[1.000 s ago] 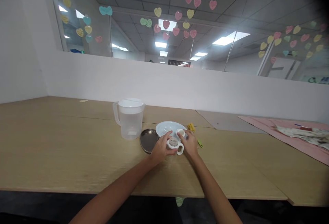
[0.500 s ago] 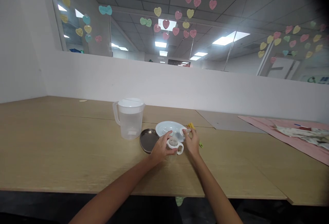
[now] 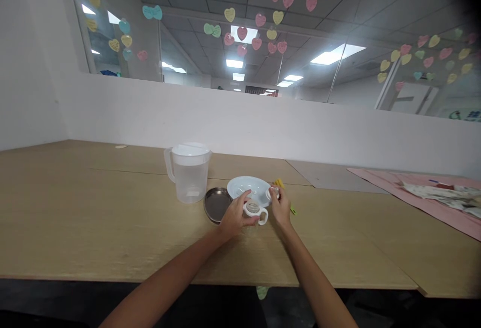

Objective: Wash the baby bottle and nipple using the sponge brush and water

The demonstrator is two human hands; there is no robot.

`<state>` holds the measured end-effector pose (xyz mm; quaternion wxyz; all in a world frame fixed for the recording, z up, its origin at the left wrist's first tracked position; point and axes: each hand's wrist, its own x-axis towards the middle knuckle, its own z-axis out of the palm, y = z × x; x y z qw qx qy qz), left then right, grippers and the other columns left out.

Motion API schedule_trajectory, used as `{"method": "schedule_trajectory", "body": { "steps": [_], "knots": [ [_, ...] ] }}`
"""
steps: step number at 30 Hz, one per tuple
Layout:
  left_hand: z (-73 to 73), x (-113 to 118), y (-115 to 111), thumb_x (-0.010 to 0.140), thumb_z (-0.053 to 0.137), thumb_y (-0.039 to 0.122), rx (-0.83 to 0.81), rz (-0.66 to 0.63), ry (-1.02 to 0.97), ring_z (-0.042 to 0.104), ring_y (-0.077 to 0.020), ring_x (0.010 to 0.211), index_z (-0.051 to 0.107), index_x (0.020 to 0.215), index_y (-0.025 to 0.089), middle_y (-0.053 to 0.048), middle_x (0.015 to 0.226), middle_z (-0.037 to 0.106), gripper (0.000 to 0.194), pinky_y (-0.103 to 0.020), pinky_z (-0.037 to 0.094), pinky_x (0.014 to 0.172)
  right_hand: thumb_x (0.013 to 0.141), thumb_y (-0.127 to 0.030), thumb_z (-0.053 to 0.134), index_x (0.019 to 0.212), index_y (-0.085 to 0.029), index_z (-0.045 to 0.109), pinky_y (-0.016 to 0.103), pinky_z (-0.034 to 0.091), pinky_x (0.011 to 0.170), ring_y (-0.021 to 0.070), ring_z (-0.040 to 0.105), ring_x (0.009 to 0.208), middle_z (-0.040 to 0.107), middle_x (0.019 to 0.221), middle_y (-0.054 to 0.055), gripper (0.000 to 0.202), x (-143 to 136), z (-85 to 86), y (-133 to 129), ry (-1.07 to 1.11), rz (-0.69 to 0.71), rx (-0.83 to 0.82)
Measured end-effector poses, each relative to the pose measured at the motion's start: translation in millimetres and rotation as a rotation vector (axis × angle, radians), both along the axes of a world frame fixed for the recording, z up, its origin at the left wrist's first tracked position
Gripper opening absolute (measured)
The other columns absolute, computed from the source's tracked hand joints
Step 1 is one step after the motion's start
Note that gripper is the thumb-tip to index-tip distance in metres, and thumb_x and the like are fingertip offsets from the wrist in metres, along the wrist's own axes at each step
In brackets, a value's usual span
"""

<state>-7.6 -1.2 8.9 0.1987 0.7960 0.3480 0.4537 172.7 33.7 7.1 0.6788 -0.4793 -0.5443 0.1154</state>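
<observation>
My left hand (image 3: 235, 216) is wrapped round a clear baby bottle (image 3: 253, 207) with a white handle ring, its threaded mouth uncovered and facing up. One looped handle sticks out to the right. Just right of and above it, my right hand (image 3: 281, 208) pinches a white bottle cap (image 3: 269, 194) with a clear top, which looks like the nipple part. The cap is apart from the bottle, over the right rim of a white plate (image 3: 235, 183). Fingers cover part of both pieces.
A clear plastic pitcher (image 3: 191, 177) with a white lid stands to the left. Beside it lies a round dark metal tray (image 3: 216, 205). A yellow-and-green utensil (image 3: 278, 183) lies partly behind my right hand. Pink cloth (image 3: 376, 180) spreads at the far right of the wooden table (image 3: 112, 217).
My right hand has turned the cap slightly, so its clear top is more hidden by the fingers. The left hand and bottle stay nearly in place.
</observation>
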Motion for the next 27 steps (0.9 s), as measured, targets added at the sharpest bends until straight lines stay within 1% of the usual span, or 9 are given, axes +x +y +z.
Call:
{"method": "schedule_trajectory", "body": {
  "steps": [3,5,8,12,16,19,23,27],
  "knots": [
    [-1.2,0.0,0.8,0.067,0.066,0.038,-0.003,0.005,0.001,0.051,-0.0205,0.103,0.031,0.130,0.020,-0.006,0.109,0.056,0.074,-0.034,0.036,0.094,0.075,-0.049,0.049,0.081,-0.014,0.060,0.026,0.039,0.064,0.0142,0.051,0.068,0.060,0.074,0.002,0.037,1.5,3.0,-3.1,0.064,-0.071,-0.026],
    [-1.8,0.1,1.0,0.067,0.066,0.038,-0.009,0.011,0.001,0.051,-0.0207,0.103,0.031,0.129,0.020,-0.006,0.109,0.056,0.074,-0.035,0.036,0.094,0.074,-0.051,0.049,0.070,-0.014,0.057,0.023,0.035,0.056,0.0114,0.045,0.058,0.053,0.060,-0.001,0.038,3.4,3.3,-3.4,0.106,-0.134,-0.044],
    [-1.6,0.1,0.6,0.066,0.067,0.038,-0.013,0.014,0.001,0.051,-0.0210,0.103,0.032,0.129,0.020,-0.007,0.109,0.056,0.074,-0.035,0.036,0.093,0.073,-0.053,0.050,0.063,-0.015,0.052,0.022,0.032,0.052,0.0093,0.039,0.053,0.045,0.054,-0.004,0.039,5.9,1.8,-1.0,0.155,-0.167,-0.048],
    [-0.5,-0.4,-0.4,0.067,0.066,0.040,-0.008,0.012,0.008,0.051,-0.0210,0.104,0.032,0.129,0.019,-0.007,0.110,0.056,0.074,-0.035,0.036,0.094,0.070,-0.054,0.052,0.062,-0.015,0.050,0.022,0.033,0.052,0.0092,0.040,0.054,0.046,0.055,-0.004,0.040,6.7,-0.5,3.3,0.211,-0.115,-0.038],
    [-0.5,-1.1,-0.4,0.067,0.066,0.040,-0.004,0.009,0.006,0.051,-0.0211,0.105,0.031,0.129,0.019,-0.007,0.110,0.056,0.074,-0.035,0.035,0.094,0.068,-0.055,0.054,0.060,-0.016,0.050,0.022,0.033,0.053,0.0095,0.041,0.054,0.046,0.054,-0.004,0.041,6.9,-1.3,5.9,0.235,-0.103,-0.039],
    [-1.5,-1.2,0.4,0.067,0.065,0.041,0.002,0.010,0.008,0.050,-0.0212,0.105,0.031,0.130,0.020,-0.008,0.113,0.055,0.075,-0.034,0.035,0.094,0.067,-0.055,0.055,0.060,-0.015,0.052,0.022,0.034,0.053,0.0093,0.041,0.054,0.048,0.055,-0.004,0.040,7.4,-1.3,7.6,0.263,-0.069,-0.036],
    [-2.2,-0.8,1.4,0.067,0.065,0.040,0.010,0.010,0.015,0.050,-0.0206,0.104,0.031,0.129,0.019,-0.007,0.111,0.055,0.074,-0.034,0.035,0.094,0.065,-0.054,0.058,0.064,-0.014,0.056,0.022,0.036,0.052,0.0090,0.043,0.054,0.051,0.058,-0.002,0.040,6.1,0.3,8.4,0.371,0.066,-0.049],
    [-2.4,-0.6,2.2,0.068,0.065,0.040,0.008,0.006,0.017,0.050,-0.0204,0.104,0.032,0.129,0.019,-0.007,0.111,0.055,0.073,-0.034,0.035,0.094,0.061,-0.051,0.063,0.066,-0.015,0.058,0.021,0.036,0.044,0.0093,0.045,0.051,0.054,0.059,-0.001,0.037,2.7,3.7,5.2,0.534,0.194,-0.145]
  ]
}}
